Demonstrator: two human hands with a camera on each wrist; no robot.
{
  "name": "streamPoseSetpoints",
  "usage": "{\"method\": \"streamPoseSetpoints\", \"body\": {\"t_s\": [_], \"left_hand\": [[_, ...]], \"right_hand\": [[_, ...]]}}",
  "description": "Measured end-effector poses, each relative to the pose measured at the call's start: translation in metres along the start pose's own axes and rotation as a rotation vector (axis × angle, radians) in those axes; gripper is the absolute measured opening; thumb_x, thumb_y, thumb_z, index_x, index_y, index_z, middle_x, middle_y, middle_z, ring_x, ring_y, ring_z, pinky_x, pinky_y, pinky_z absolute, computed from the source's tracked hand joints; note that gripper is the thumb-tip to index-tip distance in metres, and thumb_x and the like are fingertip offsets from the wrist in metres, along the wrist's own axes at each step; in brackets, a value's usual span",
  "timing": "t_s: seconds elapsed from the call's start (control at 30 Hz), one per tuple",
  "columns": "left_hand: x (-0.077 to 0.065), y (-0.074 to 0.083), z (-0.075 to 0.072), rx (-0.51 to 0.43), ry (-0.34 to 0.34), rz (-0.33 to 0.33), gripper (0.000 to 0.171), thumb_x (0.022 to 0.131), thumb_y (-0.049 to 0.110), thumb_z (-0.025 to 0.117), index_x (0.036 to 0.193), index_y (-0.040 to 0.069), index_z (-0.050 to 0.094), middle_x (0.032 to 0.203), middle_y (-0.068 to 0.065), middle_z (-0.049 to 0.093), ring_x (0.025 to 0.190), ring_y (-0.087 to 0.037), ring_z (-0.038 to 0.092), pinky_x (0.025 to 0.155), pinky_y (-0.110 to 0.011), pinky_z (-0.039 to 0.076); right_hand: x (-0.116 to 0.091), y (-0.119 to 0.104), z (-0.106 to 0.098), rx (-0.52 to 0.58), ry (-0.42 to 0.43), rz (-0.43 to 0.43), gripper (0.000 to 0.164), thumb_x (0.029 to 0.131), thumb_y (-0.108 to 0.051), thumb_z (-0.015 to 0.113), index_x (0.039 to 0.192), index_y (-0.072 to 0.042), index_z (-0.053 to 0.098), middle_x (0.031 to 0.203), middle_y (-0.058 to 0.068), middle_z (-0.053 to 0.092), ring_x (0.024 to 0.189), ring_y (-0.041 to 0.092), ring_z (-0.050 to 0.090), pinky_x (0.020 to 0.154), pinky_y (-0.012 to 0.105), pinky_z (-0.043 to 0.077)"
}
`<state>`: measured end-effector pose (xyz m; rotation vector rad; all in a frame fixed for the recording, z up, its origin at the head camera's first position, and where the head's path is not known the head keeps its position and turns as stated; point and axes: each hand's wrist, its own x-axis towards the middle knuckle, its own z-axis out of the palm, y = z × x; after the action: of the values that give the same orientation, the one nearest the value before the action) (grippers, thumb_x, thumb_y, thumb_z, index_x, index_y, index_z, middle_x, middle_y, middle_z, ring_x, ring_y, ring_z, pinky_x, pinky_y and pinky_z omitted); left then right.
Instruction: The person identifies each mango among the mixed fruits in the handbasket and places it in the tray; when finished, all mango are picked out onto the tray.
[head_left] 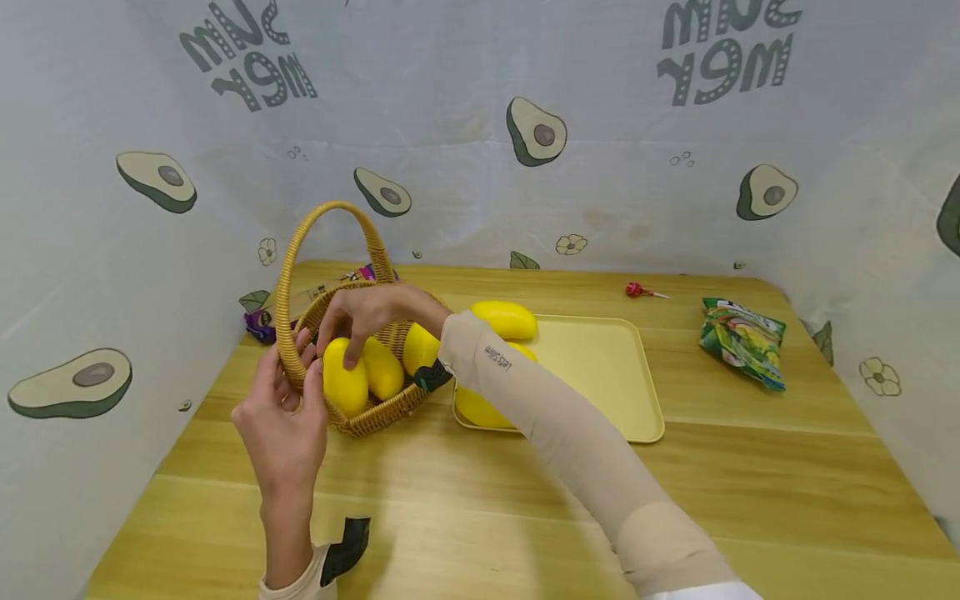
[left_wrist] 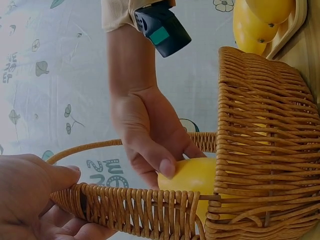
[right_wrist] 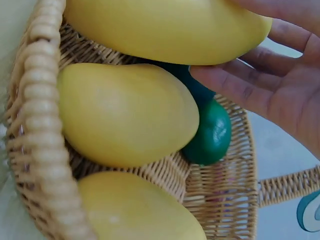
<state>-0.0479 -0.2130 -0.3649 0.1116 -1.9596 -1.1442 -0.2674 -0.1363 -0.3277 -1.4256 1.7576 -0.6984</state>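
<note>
My left hand [head_left: 283, 429] grips the handle [head_left: 286, 287] of a wicker basket [head_left: 390, 410] at its left side. Reaching in from the right, my right hand [head_left: 367, 312] holds a yellow mango [head_left: 343, 385] at the basket's near left rim, thumb on one side and fingers on the other. Two more mangoes, one of them a middle mango [right_wrist: 127, 115] and the other a lower mango [right_wrist: 137, 210], lie beside it in the basket. A smooth green object [right_wrist: 212, 132] sits deeper inside, partly hidden by the mangoes.
A cream tray [head_left: 600, 367] right of the basket bears several yellow fruits, including one at its back [head_left: 504, 320], partly covered by my right sleeve. Farther right are a red lollipop [head_left: 635, 289] and a green packet [head_left: 742, 342]. A purple-ended package [head_left: 259, 325] lies behind the basket.
</note>
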Motion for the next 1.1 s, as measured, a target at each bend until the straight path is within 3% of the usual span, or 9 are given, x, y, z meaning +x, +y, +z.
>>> {"method": "streamPoseSetpoints", "body": {"t_s": [0.07, 0.27, 0.53, 0.7, 0.9, 1.1], "left_hand": [[0.0, 0.0, 0.0, -0.003, 0.0, -0.002, 0.038, 0.101, -0.002, 0.072, 0.139, -0.004, 0.069, 0.132, -0.01, 0.076, 0.114, -0.001, 0.073, 0.087, -0.011, 0.057], [0.0, 0.0, 0.0, 0.004, 0.004, -0.005, 0.038, 0.101, -0.001, 0.074, 0.139, -0.002, 0.069, 0.132, -0.01, 0.076, 0.114, 0.0, 0.072, 0.088, -0.01, 0.057], [-0.001, 0.001, -0.002, 0.021, 0.001, -0.021, 0.041, 0.101, -0.001, 0.073, 0.141, -0.001, 0.068, 0.133, -0.008, 0.075, 0.115, 0.003, 0.071, 0.089, -0.01, 0.056], [-0.001, 0.002, -0.002, 0.015, 0.002, -0.022, 0.04, 0.101, -0.002, 0.073, 0.141, -0.001, 0.068, 0.133, -0.009, 0.075, 0.114, 0.004, 0.071, 0.089, -0.01, 0.056], [-0.001, 0.002, -0.001, 0.005, 0.012, -0.02, 0.039, 0.1, -0.003, 0.074, 0.138, -0.002, 0.07, 0.132, -0.011, 0.076, 0.112, 0.006, 0.071, 0.087, -0.009, 0.056], [-0.001, 0.003, -0.001, 0.009, 0.016, -0.015, 0.039, 0.099, -0.004, 0.075, 0.137, -0.002, 0.07, 0.131, -0.013, 0.076, 0.111, 0.008, 0.07, 0.086, -0.008, 0.055]], "right_hand": [[-0.005, 0.0, -0.001, 0.011, 0.016, 0.004, 0.04, 0.091, -0.004, 0.087, 0.129, -0.003, 0.076, 0.125, 0.003, 0.076, 0.111, 0.015, 0.069, 0.099, 0.023, 0.058], [-0.02, 0.002, -0.006, 0.029, 0.071, -0.002, 0.044, 0.091, -0.008, 0.088, 0.132, -0.001, 0.072, 0.131, 0.007, 0.072, 0.119, 0.015, 0.068, 0.104, 0.023, 0.056], [-0.042, 0.005, -0.006, -0.09, 0.098, -0.026, 0.056, 0.095, -0.012, 0.085, 0.146, 0.002, 0.065, 0.148, 0.013, 0.066, 0.135, 0.02, 0.06, 0.111, 0.025, 0.051], [-0.06, 0.009, -0.005, -0.106, 0.137, -0.047, 0.054, 0.095, -0.009, 0.084, 0.144, 0.003, 0.066, 0.147, 0.014, 0.066, 0.13, 0.026, 0.063, 0.112, 0.034, 0.054], [-0.091, 0.009, -0.005, -0.075, 0.204, -0.089, 0.057, 0.093, -0.005, 0.083, 0.145, 0.006, 0.063, 0.144, 0.015, 0.067, 0.127, 0.023, 0.065, 0.105, 0.03, 0.058], [-0.127, 0.011, 0.0, 0.002, 0.273, -0.099, 0.061, 0.09, 0.003, 0.081, 0.147, 0.007, 0.059, 0.15, 0.019, 0.06, 0.127, 0.03, 0.064, 0.103, 0.036, 0.06]]}}
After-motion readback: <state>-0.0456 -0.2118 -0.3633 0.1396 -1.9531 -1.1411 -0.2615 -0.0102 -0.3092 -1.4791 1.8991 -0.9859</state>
